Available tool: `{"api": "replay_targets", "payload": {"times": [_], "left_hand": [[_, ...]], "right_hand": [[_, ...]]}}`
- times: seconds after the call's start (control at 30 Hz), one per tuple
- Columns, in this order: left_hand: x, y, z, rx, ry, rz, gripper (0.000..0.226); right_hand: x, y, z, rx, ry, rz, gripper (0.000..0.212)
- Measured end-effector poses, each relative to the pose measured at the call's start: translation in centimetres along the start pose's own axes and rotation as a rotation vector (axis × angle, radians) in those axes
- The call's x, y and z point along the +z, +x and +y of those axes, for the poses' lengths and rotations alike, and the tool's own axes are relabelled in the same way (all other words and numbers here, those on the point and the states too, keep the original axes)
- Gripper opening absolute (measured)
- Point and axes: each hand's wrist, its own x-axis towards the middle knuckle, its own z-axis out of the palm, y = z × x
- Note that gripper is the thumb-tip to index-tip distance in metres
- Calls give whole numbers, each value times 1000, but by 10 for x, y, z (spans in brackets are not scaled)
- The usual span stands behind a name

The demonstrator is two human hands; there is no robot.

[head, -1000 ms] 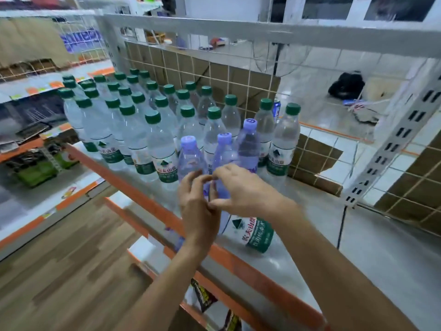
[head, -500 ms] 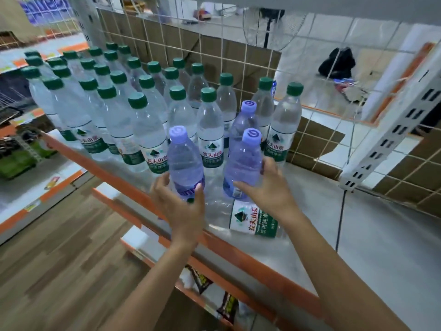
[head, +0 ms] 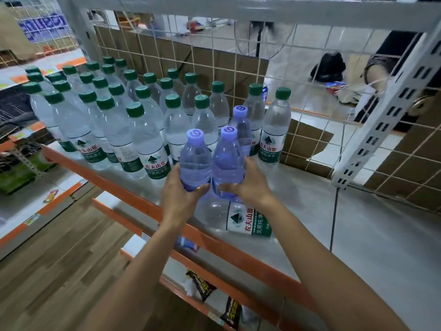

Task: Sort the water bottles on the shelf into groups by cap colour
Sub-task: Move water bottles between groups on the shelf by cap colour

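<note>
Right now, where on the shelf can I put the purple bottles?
The bare shelf on the right, between the last green-capped bottle, the wire grid and the orange edge. Left is packed with green-capped bottles; a lying bottle blocks the front.

This is looking like a shop. Green-capped water bottles (head: 148, 139) are standing in rows on an orange-edged shelf (head: 107, 180), with snack packets (head: 202, 285) lying below.

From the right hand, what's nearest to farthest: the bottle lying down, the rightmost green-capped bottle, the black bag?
From the right hand, in the head view:
1. Lying bottle, just below the hand, at the front of the shelf.
2. Rightmost green-capped bottle, standing farther back on the right.
3. Black bag, on the floor well past the shelf.
</note>
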Motion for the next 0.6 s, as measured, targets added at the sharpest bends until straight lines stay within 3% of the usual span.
{"api": "replay_targets", "payload": {"times": [0.13, 0.37, 0.6], "left_hand": [[8, -3, 8, 5, -3, -15, 62], [48, -10, 51, 170, -18, -115, 67], [133, -49, 116, 237, -111, -286, 54]], "right_hand": [[-19, -12, 9, 8, 26, 142, 62], [-86, -38, 33, 39, 90, 354, 76], [-162, -105, 65, 130, 77, 611, 54]]}}
